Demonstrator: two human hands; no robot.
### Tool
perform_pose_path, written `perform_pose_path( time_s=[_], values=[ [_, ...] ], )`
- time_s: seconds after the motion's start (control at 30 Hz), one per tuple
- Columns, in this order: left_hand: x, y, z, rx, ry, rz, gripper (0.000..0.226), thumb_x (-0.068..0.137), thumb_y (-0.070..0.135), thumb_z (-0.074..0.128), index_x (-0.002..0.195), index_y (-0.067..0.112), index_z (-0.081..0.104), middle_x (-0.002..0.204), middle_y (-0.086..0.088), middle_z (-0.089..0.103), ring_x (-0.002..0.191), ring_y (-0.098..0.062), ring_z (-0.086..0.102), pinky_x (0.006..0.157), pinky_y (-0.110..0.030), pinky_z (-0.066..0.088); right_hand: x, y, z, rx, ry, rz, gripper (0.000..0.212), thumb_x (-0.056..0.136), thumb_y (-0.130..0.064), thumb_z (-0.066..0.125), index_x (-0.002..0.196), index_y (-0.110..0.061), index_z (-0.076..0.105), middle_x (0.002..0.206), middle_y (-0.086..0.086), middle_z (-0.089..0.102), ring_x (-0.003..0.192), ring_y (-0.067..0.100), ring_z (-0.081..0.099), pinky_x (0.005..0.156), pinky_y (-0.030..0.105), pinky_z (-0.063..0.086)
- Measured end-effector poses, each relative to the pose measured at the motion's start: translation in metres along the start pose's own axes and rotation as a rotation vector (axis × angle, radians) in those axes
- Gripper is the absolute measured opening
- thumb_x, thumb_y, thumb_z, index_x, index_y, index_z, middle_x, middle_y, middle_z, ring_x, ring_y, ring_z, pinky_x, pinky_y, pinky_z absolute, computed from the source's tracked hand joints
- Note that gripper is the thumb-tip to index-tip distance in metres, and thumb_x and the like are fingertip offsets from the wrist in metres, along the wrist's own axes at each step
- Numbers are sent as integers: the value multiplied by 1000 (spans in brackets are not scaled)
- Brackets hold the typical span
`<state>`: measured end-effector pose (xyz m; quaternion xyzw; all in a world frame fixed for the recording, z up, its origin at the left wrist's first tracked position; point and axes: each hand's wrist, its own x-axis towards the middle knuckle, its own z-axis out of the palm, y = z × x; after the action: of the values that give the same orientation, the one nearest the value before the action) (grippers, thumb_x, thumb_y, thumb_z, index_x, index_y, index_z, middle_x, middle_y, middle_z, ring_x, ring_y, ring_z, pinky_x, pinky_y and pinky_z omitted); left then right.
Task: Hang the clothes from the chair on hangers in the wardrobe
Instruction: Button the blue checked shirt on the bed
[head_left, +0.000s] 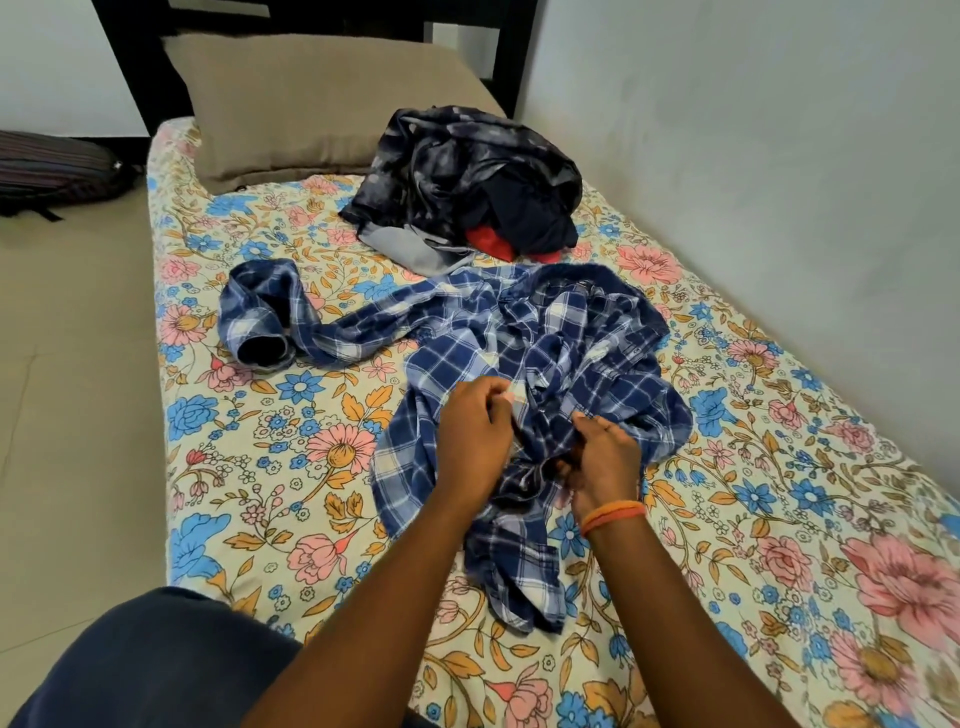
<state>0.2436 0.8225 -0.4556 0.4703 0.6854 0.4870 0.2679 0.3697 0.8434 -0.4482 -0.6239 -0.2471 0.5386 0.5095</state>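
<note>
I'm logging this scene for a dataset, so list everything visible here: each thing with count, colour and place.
plaid shirt: one, blue and white, spread crumpled mid-bed
clothes pile: one heap, dark navy, grey and red, beyond the shirt
pillow: one, tan, head of bed
bedsheet: one, cream with floral print, covering the bed
headboard: one, black, behind the pillow
bag: one, dark striped, on the floor far left
wristband: orange, right wrist
left hand: pinches the shirt
right hand: grips the shirt

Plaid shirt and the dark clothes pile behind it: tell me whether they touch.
Touching. The head view shows the plaid shirt's upper edge meeting the grey fabric at the front of the dark clothes pile, with no floral bedsheet visible between them.
</note>
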Motion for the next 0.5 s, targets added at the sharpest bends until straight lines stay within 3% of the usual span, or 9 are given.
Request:
perform_pose_path(
  time_s=[0.1,0.17,0.23,0.33,0.43,0.5],
  values=[
    [17,-2,4,78,1,40,18,98,19,59,109,15,72,111,-4,62,85,-1,51,82,-8,36,6,-5,1,21,-5,-14,9,92,-4,63,98,-11,61,80,6,63,68,21,59,56,33,49],
    [25,-1,10,131,-49,52,18,96,24,62,109,17,73,111,-3,60,80,8,44,72,1,32,11,-9,2,22,2,-25,8,93,-6,63,88,-12,61,72,1,59,58,14,54,50,29,45],
    [31,-1,17,139,-79,26,20,94,30,66,108,19,74,112,-3,58,81,13,38,71,-1,33,16,-9,2,31,15,-26,15,94,-8,64,81,-13,59,67,-1,55,52,10,50,44,25,42],
    [33,3,24,140,-72,47,18,90,30,71,105,21,74,112,-1,55,81,7,43,76,-15,41,22,-7,2,43,14,-37,14,93,-9,65,80,-12,61,72,3,59,57,15,53,47,28,43],
    [29,6,26,253,-79,137,21,89,23,72,109,16,70,112,5,40,77,-1,45,63,-7,31,25,1,2,29,27,-85,8,90,-5,68,83,-5,66,81,13,67,71,25,62,64,37,56],
    [28,4,26,288,-106,180,23,90,20,70,112,15,70,109,5,36,78,0,42,61,-6,32,25,7,3,22,53,-125,12,86,-5,72,90,4,66,85,19,66,75,28,61,73,46,56]
  ],
)
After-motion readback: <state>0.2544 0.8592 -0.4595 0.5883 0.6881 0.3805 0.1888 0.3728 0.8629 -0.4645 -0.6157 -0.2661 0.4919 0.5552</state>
